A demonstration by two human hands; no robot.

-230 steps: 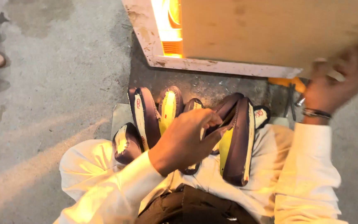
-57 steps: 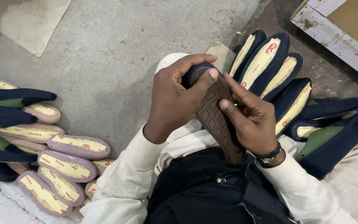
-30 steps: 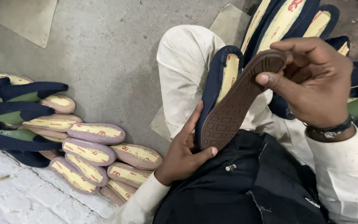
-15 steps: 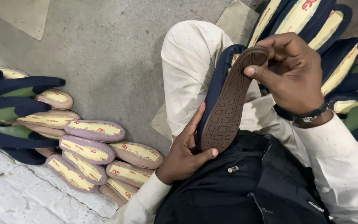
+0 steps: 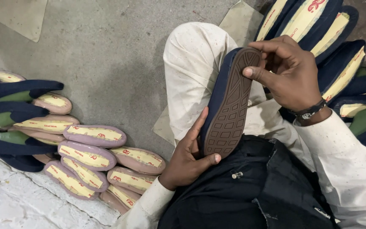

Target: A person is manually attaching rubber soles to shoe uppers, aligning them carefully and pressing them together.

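The navy shoe (image 5: 229, 101) is turned with its brown sole up; the left hand (image 5: 187, 159) cups the heel, the right hand (image 5: 291, 72) pinches the toe, seemingly to keep it steady.

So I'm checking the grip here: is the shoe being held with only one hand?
No, the left hand cups the heel end of the dark-soled shoe while the right hand grips its toe end.

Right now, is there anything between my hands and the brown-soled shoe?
Nothing visible. The left hand cups the heel end of the brown-soled shoe, and the right hand pinches its toe end; both touch it directly, above the knee.
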